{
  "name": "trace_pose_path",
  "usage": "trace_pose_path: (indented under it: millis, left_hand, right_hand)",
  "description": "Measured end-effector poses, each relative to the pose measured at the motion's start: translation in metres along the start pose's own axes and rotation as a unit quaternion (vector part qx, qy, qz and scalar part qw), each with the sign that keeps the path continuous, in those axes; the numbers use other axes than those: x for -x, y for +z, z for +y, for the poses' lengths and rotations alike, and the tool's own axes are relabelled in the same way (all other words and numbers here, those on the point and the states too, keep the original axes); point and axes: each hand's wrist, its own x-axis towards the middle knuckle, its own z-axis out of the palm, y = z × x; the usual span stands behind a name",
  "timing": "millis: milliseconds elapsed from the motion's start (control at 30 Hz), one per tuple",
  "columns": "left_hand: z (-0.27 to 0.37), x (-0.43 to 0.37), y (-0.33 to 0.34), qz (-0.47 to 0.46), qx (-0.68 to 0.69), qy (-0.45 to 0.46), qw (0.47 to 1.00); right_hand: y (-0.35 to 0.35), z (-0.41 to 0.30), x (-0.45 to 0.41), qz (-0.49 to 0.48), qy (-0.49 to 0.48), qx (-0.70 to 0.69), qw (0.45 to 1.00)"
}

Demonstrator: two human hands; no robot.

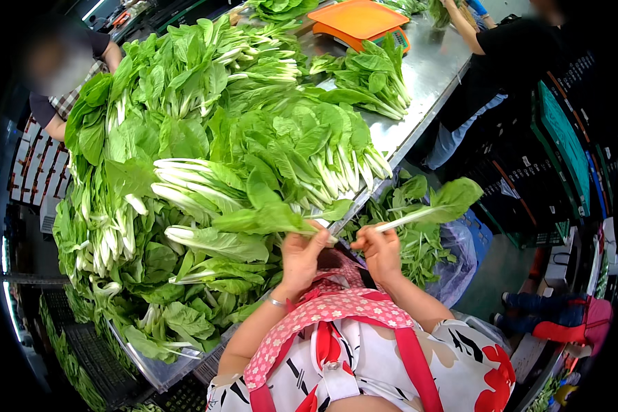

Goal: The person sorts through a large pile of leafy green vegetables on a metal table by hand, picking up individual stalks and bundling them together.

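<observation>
My left hand [302, 257] pinches the stem end of a leafy green [268, 219], whose leaves reach left over the pile. Close beside it, my right hand [378, 252] grips the pale stem of a single leaf [450, 201] that points up and right. The two hands are apart by a small gap at the table's near edge. A large heap of white-stemmed leafy greens [185, 134] covers the table before me. One row of greens [335, 165] lies with its stems towards the right edge. Loose leaves partly hide one another.
An orange scale [360, 20] stands on the metal table [427, 67]. Below the right edge is a blue crate [479, 232] lined with a plastic bag [453, 262], holding leaves [417, 242]. Co-workers stand left [56, 67] and right [515, 51]. Stacked dark crates [525, 175] line the right.
</observation>
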Motion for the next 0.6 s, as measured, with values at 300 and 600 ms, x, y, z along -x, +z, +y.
trace_pose_path:
  millis: [300,600]
  left_hand:
    - [0.011,-0.004,-0.010,0.080,-0.008,0.103,0.991]
    - [0.009,0.002,-0.010,0.081,0.027,0.056,0.995]
  right_hand:
    - [0.042,-0.001,-0.054,-0.148,-0.215,0.576,0.774]
    - [0.050,-0.007,-0.105,-0.147,-0.025,0.646,0.749]
